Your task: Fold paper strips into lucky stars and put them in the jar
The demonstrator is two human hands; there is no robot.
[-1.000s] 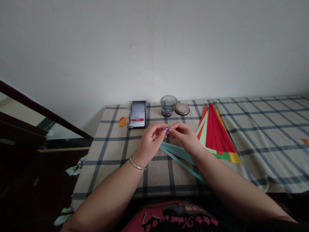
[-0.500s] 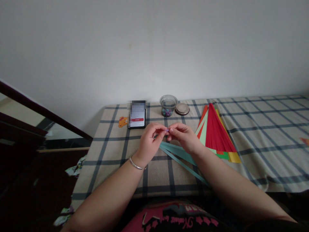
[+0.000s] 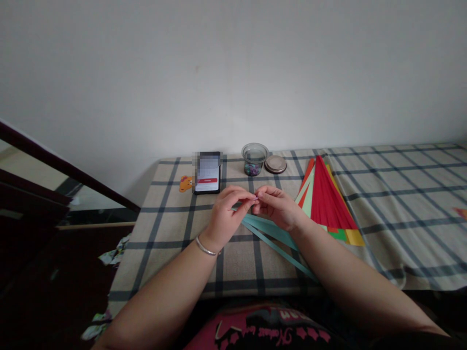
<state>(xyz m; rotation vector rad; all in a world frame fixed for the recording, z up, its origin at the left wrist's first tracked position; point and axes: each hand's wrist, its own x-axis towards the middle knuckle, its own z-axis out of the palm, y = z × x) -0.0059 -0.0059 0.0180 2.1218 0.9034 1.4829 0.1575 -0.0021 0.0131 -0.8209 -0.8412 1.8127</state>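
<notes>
My left hand (image 3: 228,214) and my right hand (image 3: 276,207) meet above the checked tablecloth (image 3: 171,228), fingertips pinched together on a tiny purple folded paper piece (image 3: 256,198). A silver bangle sits on my left wrist. Teal paper strips (image 3: 272,236) lie flat under my hands and run toward the table's front edge. To the right, a fan of red, green, orange and yellow paper strips (image 3: 326,201) rests on the cloth.
A phone (image 3: 207,173) stands near the wall with an orange sticker-like figure (image 3: 186,183) to its left. An open clear jar (image 3: 254,158) holding small coloured pieces and its lid (image 3: 275,164) sit behind my hands. The table's left edge drops off to a dark floor.
Both hands stayed pinched on the small purple piece, with the fingers shifting slightly around it; the piece shows less now.
</notes>
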